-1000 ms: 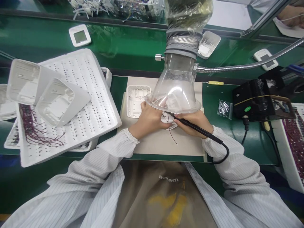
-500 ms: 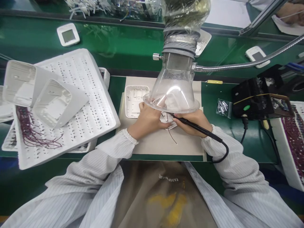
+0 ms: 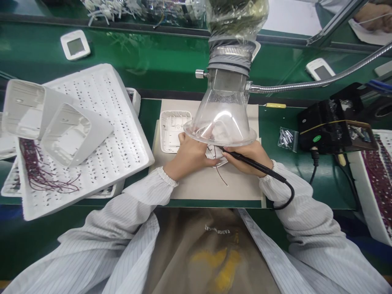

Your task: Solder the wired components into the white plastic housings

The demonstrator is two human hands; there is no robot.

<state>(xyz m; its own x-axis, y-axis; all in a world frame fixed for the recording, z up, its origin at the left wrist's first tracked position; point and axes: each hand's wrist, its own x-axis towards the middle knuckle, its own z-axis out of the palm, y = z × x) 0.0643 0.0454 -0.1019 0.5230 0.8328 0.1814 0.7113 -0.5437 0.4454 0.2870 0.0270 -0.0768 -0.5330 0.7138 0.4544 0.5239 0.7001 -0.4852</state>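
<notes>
My right hand [image 3: 248, 158] is closed around a black corded soldering iron [image 3: 255, 164], whose tip is hidden under the clear fume hood [image 3: 223, 124]. My left hand [image 3: 190, 157] grips the side of a white plastic part [image 3: 218, 156] below the hood's rim; some of its fingers are seen only blurred through the plastic. A thin dark wire [image 3: 221, 176] trails from the part onto the beige mat [image 3: 199, 190]. Just beyond my left hand lies an open white housing [image 3: 174, 124], inner side up.
White foam trays [image 3: 122, 134] at left carry two white housings [image 3: 78, 136] and dark red wires [image 3: 45, 175]. At right are a black soldering station [image 3: 318, 124], a small bag [image 3: 288, 139], a yellow-handled tool [image 3: 275, 105] and another tray [image 3: 364, 192]. A metal hose [image 3: 294, 86] crosses above.
Both hands keep nearly the same place and hold. The white devices on the green ledge behind appear shifted slightly left in the view.
</notes>
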